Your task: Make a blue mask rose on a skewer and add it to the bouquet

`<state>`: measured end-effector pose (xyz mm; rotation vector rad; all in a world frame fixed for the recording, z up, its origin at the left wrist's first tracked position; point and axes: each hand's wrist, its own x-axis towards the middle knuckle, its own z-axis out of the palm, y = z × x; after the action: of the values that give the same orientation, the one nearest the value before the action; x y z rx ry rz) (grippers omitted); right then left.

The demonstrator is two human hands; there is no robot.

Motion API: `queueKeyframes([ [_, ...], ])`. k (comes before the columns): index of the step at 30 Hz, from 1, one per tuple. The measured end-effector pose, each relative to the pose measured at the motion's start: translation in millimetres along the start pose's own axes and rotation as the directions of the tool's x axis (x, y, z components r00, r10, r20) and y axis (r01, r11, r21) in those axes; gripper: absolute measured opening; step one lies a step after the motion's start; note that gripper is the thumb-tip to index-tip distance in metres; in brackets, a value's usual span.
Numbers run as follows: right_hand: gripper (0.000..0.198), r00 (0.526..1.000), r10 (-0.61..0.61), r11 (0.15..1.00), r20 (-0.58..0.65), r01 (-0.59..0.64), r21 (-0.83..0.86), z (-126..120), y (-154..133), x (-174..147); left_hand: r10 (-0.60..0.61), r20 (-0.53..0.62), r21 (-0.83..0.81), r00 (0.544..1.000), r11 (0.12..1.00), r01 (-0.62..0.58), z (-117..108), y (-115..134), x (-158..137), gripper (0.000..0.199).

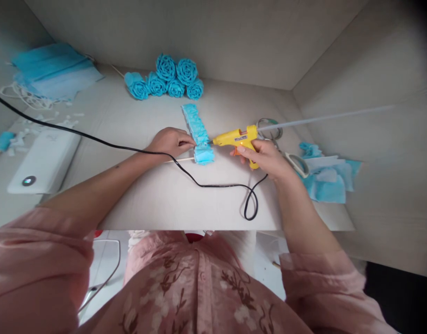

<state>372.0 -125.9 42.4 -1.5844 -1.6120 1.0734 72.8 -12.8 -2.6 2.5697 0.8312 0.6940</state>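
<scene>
My right hand (pixel 264 157) is wrapped around the handle of a yellow glue gun (pixel 236 138), fingers at its orange trigger. A long clear glue stick (pixel 325 119) juts from the gun's back. The nozzle meets the right edge of a pleated blue strip (pixel 197 125), near its lower end. My left hand (pixel 173 141) is closed, its fingertips pinching at the left edge of that strip. Beneath the hand, a thin wooden stick (pixel 180 160) runs to the strip's rolled or folded lower end (pixel 203 155). Whether glue is coming out is too small to tell.
Several rolled blue roses (pixel 176 87) are stacked at the back. Blue face masks (pixel 56 72) lie at back left, above a white power bank (pixel 42 160). Scissors (pixel 297 164), a tape roll (pixel 269 128) and blue scraps (pixel 330 181) lie right. A black cord (pixel 126 148) crosses my left forearm.
</scene>
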Motion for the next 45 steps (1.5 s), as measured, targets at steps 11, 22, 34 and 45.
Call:
queueKeyframes([
  [11, 0.058, 0.999, -0.007, 0.999, 0.031, 0.008, -0.04, 9, 0, 2, 0.01, -0.017, -0.023, 1.0, 1.0, -0.01, 3, -3, 0, 0.024],
  [22, 0.061, 0.99, -0.118, 0.976, -0.077, 0.101, -0.194, 23, -2, 3, 0.049, -0.003, -0.013, 0.999, 0.999, -0.049, 2, -3, -1, 0.026],
  [34, 0.06, 0.993, -0.071, 0.987, -0.09, 0.057, -0.154, 17, 3, 5, 0.046, -0.002, 0.027, 0.999, 0.999, -0.046, 2, -1, -2, 0.026],
  [45, 0.058, 0.998, -0.016, 1.0, -0.062, 0.016, -0.001, 2, 0, 1, 0.054, -0.01, 0.041, 0.999, 0.998, -0.053, 2, -3, -1, 0.025],
])
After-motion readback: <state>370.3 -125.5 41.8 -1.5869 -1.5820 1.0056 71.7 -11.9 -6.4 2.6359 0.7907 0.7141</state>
